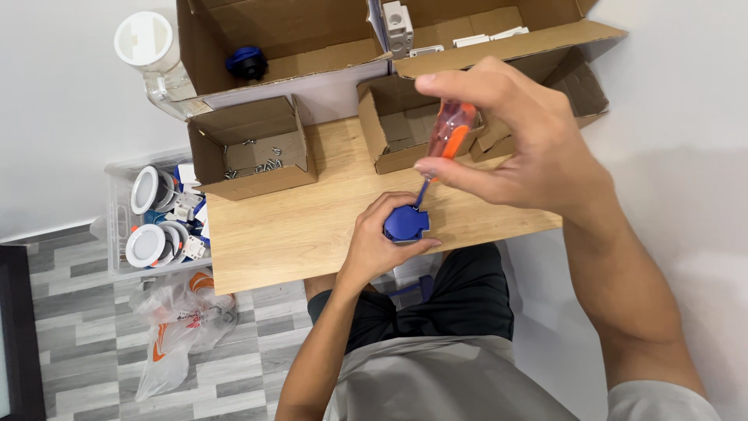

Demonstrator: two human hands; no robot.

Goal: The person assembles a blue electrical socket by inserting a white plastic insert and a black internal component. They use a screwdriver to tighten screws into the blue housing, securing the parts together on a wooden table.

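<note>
My left hand (375,242) grips a small blue plastic part (407,224) against the wooden table top (288,226) near its front edge. My right hand (523,140) holds a screwdriver (446,136) with a clear orange handle, upright, its shaft pointing down into the top of the blue part. The tip is hidden where it meets the part.
A small open cardboard box with several loose screws (253,152) stands at the table's left. An empty small box (397,129) sits behind the hands. Larger boxes at the back hold a blue part (246,62) and white parts (483,37). A clear bin of round fittings (160,218) and a plastic bag (183,320) sit on the floor.
</note>
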